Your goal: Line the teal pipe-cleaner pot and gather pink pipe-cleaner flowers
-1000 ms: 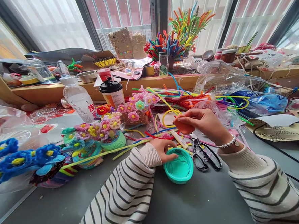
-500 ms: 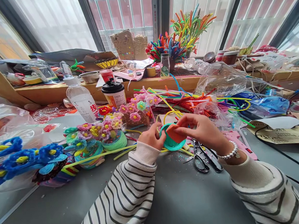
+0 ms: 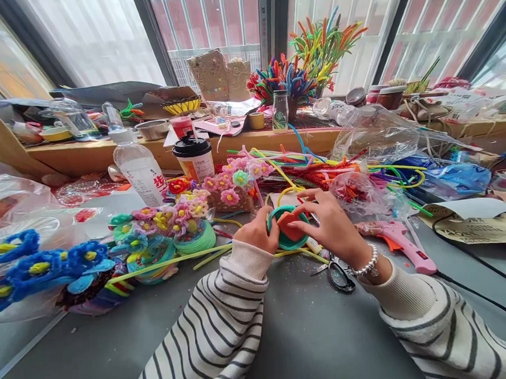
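My left hand (image 3: 255, 230) grips the near left rim of a small teal round cup (image 3: 294, 246), its thumb over the edge. An orange piece (image 3: 284, 219), flat and thin, sits partly inside the cup's mouth. My right hand (image 3: 337, 225) pinches the right side of that piece with thumb and fingertips, the other fingers arched above the rim. Black-handled scissors (image 3: 341, 278) lie under the right wrist, partly covered. Just right of that wrist rests a pink glue gun (image 3: 395, 235) with a black cord.
Fuzzy-flower pots (image 3: 196, 237) and blue fuzzy flowers (image 3: 39, 268) stand at left. Behind are a clear bottle (image 3: 139, 168), a lidded paper cup (image 3: 194, 159) and piled pipe cleaners (image 3: 307, 174). A wooden ledge (image 3: 241, 141) with clutter runs along the windows.
My right hand has moved left and lowered the orange piece deeper into the cup. More of the glue gun now shows. The left hand has barely moved.
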A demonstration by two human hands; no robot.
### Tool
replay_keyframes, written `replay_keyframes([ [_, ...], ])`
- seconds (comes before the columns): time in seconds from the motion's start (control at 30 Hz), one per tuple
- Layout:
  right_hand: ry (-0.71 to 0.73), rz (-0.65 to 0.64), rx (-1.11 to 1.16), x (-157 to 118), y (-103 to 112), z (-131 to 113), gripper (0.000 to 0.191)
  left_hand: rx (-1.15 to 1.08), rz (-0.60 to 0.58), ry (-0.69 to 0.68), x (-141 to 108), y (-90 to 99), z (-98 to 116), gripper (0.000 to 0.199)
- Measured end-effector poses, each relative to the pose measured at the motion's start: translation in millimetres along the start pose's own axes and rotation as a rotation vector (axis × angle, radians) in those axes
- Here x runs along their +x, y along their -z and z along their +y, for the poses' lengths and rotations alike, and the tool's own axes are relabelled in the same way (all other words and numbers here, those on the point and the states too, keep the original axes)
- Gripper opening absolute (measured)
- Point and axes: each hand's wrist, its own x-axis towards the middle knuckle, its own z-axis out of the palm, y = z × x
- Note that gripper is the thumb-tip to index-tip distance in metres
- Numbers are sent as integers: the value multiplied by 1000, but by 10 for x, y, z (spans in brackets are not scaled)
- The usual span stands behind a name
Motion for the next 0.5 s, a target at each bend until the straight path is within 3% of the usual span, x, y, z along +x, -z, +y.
replay_keyframes([
  [0.13,46,-17,-91,-20,-58,4,23,48,48,-19,-9,-11,3,32],
  [0.5,64,27,-197,-44,-124,15,12,91,267,-132,2,-127,-83,30],
])
